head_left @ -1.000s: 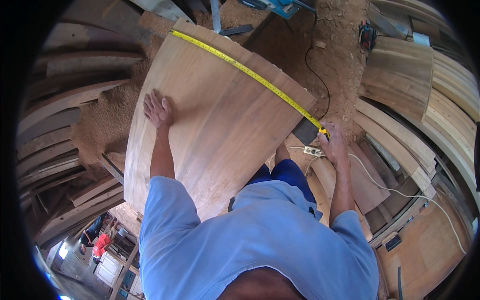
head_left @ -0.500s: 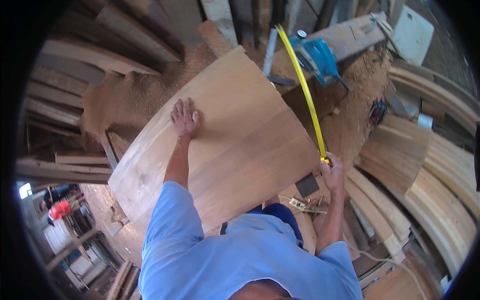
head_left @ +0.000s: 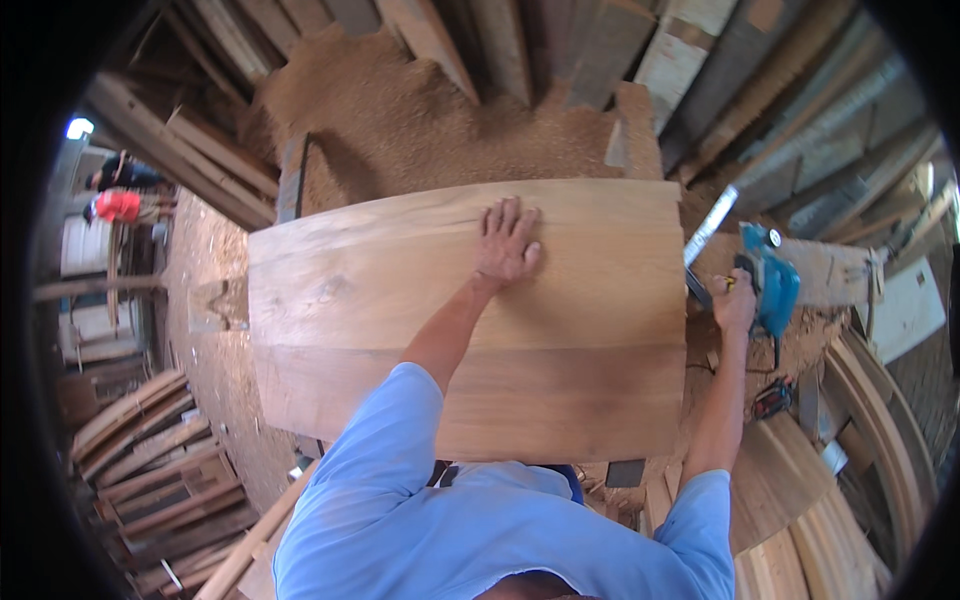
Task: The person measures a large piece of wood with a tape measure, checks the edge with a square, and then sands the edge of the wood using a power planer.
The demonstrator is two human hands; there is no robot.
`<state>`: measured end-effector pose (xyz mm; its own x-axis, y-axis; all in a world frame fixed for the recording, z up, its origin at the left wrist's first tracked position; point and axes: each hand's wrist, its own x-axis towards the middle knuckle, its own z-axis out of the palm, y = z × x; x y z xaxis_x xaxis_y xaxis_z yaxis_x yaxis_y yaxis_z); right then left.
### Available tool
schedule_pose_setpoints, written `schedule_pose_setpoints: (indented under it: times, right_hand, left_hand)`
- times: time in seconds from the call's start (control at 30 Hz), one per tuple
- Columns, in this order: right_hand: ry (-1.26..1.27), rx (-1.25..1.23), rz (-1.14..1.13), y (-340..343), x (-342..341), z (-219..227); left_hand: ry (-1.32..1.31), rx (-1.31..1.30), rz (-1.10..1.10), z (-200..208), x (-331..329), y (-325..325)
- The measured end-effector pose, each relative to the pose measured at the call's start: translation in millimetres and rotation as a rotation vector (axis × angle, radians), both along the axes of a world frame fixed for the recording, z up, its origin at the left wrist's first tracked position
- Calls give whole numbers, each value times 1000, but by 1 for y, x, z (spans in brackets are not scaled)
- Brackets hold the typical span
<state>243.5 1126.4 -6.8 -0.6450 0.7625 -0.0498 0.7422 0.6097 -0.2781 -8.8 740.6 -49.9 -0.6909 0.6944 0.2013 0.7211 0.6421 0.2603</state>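
So I've got this wide wooden panel (head_left: 570,350) right in front of me, lying flat, smooth-faced, with a pale honey band along the far side, a browner band nearer my belly and a swirly knot (head_left: 325,285) toward the left end. Far edge looks bowed, but the lens bends everything so I can't swear to it. My left grip (head_left: 508,243) is palm down on the pale part, fingers a bit spread. My right grip (head_left: 733,298) is off past the panel's right end, curled around a little yellow tape measure (head_left: 730,283), mostly hidden by my fingers. Just beside it is a chunky blue power planer (head_left: 778,290), hard-shelled with a rounded body; can't tell if my knuckles touch it. There's a flat silvery metal strip (head_left: 712,225) near there too. A dark block (head_left: 625,473) pokes out under the panel's near edge. Beyond the far edge it's loose, crumbly brown sawdust (head_left: 400,110) heaped up against rough planks (head_left: 500,50), and smoother curved boards (head_left: 880,420) are stacked over to my right.
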Motion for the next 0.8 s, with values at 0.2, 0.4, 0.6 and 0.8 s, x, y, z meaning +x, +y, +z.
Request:
schedule_pose_setpoints:
  times: [0.2, 0.4, 0.6, 0.8]
  right_hand:
    - [-140, 33, -96, 11, -36, -23]
    - [-63, 72, 73, -74, -31, -18]
    - [169, -316, 32, -60, 2, -94]
    - [254, -609, -126, -54, -20, -74]
  left_hand:
    - [-22, 38, 32, 15, -1, 1]
    - [-88, 110, 105, 15, 18, -27]
    - [-173, 99, 484, 30, 148, -180]
    - [-572, -340, 1623, 6, 302, -385]
